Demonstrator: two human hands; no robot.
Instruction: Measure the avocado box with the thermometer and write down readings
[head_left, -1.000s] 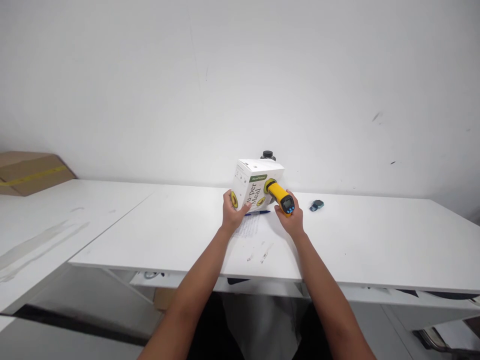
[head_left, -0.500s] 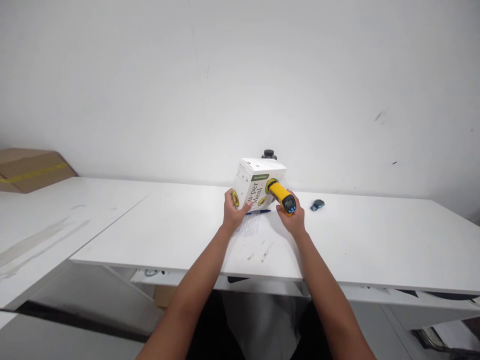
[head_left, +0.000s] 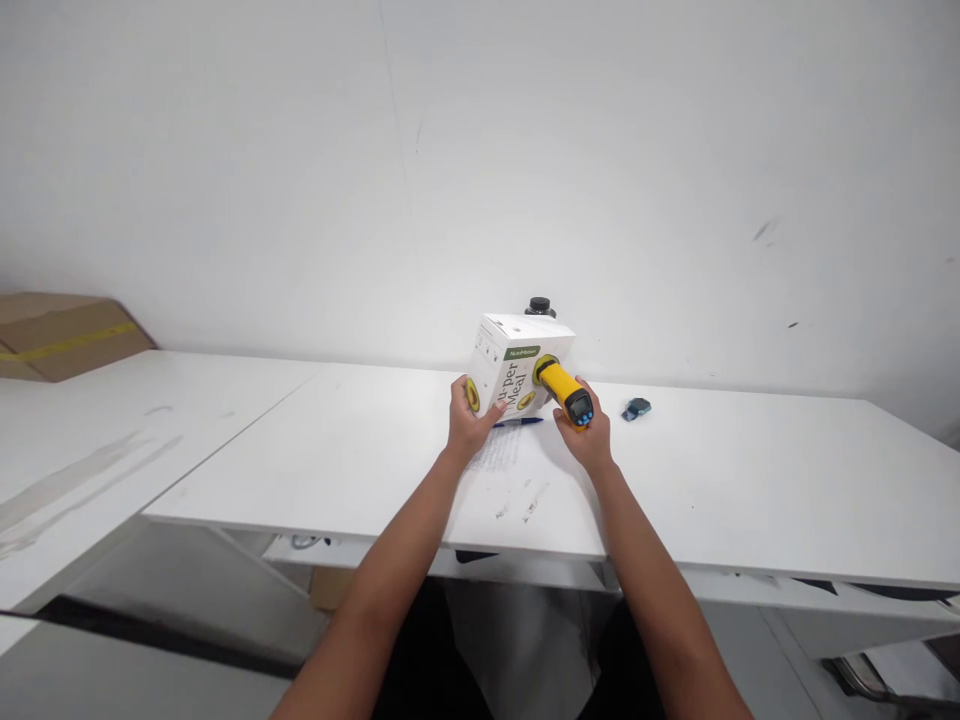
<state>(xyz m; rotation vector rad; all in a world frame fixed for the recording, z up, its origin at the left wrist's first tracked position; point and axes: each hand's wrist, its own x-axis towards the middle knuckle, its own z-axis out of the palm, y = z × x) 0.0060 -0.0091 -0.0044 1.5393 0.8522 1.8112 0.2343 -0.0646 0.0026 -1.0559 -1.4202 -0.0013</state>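
A white carton with green lettering and avocado pictures stands on the white table, near the wall. My left hand grips its lower left corner. My right hand holds a yellow handheld thermometer gun, its nozzle pressed against or very close to the carton's front face and its blue display facing me. A blue pen and a sheet with writing lie on the table between my hands.
A small dark blue object lies right of the carton. A black round cap shows behind the carton. A second white table adjoins on the left, with a brown cardboard box at its far end.
The hands, carton and thermometer gun keep the same hold; only the view has shifted slightly.
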